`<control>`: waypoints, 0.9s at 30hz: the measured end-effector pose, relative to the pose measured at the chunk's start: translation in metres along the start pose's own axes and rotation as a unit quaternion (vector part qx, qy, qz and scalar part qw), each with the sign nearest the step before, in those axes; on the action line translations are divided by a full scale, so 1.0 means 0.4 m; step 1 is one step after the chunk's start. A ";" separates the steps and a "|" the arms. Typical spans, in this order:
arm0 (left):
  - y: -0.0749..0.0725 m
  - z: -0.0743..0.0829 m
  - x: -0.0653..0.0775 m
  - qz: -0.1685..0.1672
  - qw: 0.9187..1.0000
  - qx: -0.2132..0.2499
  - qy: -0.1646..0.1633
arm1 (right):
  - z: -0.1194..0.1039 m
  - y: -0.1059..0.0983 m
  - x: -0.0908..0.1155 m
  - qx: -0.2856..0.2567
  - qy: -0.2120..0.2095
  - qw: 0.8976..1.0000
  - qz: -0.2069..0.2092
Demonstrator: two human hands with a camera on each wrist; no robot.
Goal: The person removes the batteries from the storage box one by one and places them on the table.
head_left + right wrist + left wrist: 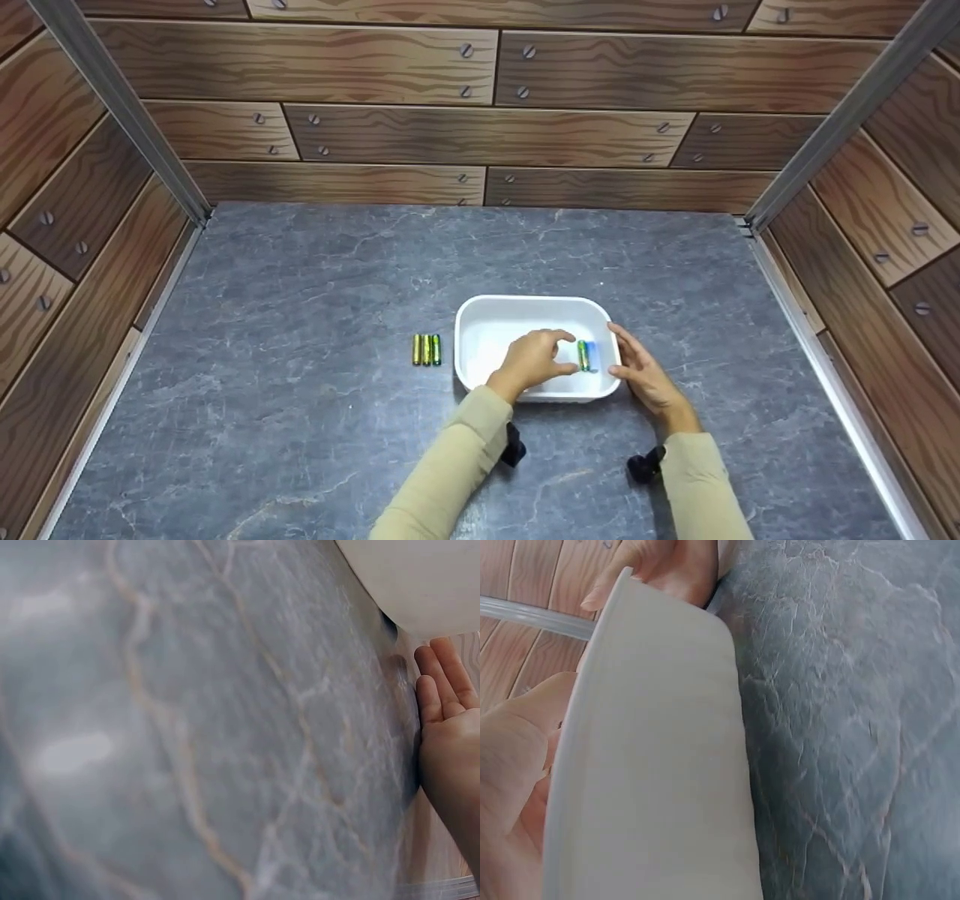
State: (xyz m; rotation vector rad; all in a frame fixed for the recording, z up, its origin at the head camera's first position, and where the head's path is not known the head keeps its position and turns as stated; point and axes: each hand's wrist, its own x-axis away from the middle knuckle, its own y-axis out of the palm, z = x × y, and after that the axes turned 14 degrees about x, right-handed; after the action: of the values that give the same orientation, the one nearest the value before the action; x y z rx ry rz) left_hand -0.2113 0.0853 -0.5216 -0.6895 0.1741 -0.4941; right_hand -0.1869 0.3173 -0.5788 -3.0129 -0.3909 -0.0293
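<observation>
A white plastic bin (487, 302) sits on the grey table, with one green-and-gold battery (583, 355) standing out inside its right end. Just right of that battery is a pale blue patch (593, 356). My left hand (531, 358) reaches over the bin's front rim, thumb and forefinger spread apart close to the battery's left side. In the left wrist view the bin's wall hides part of this hand. My right hand (651, 381) is at the bin's right end, thumb and fingertips at the rim. The right wrist view shows its fingers (450, 675) fairly straight beside the bin.
Left of the bin, three green-and-gold batteries (427, 350) lie side by side on the marbled table (300, 420). Wood-patterned walls (390, 135) with metal corner posts (127, 112) surround the table at the back and both sides.
</observation>
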 end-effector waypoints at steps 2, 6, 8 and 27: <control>0.010 0.003 -0.009 0.001 1.000 -0.005 -0.012 | 0.000 -0.001 0.000 0.001 0.000 1.000 0.002; 0.032 0.004 -0.023 0.002 0.999 -0.026 -0.047 | 0.001 -0.002 0.001 0.001 -0.005 1.000 -0.003; 0.043 0.004 -0.028 0.003 0.998 -0.033 -0.061 | 0.002 -0.002 0.001 0.001 -0.004 1.000 -0.004; 0.094 0.017 -0.061 -0.027 0.985 -0.131 -0.110 | 0.004 -0.005 -0.004 0.004 -0.010 1.000 -0.007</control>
State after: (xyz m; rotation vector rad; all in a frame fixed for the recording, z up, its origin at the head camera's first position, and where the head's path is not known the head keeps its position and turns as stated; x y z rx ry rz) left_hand -0.2161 0.1259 -0.5410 -1.0032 0.0117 -0.4474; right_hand -0.1890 0.3191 -0.5801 -3.0055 -0.4127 0.0009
